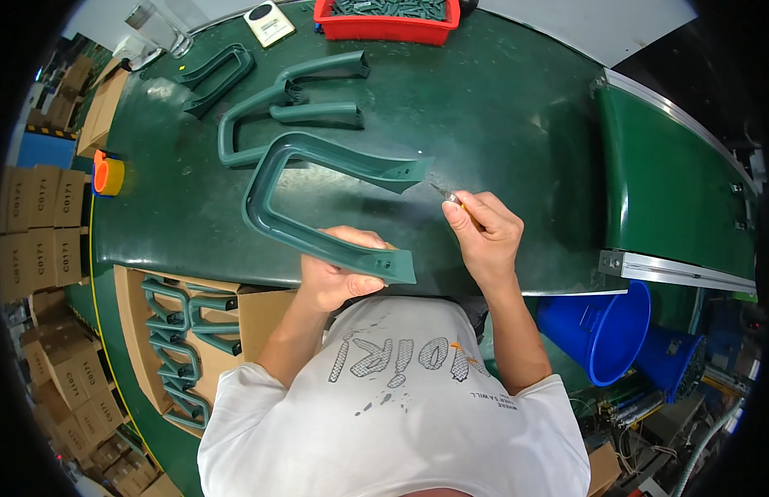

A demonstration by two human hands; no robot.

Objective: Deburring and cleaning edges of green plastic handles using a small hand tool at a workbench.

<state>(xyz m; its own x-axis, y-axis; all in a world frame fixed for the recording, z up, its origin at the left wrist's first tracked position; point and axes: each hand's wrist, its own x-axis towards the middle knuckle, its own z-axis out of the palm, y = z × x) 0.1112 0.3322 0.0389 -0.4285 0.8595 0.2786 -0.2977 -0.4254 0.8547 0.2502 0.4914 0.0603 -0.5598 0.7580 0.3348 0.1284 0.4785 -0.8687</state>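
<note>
Our left hand [339, 277] is wrapped tight around the near arm of a big green U-shaped plastic handle [272, 219], close to its open end, so the bend of the U lies out beyond and to the left of our grip on the dark green table [500, 116]. Our right hand [484, 236] is pinched shut on a small knife [452, 199] — the blade tip points up and left toward the handle's far arm, just beside its end but not touching. Further off past our grip lie more green handles [297, 99] and a red tray [384, 29] — a blue bucket [604, 331] sits below our right elbow.
</note>
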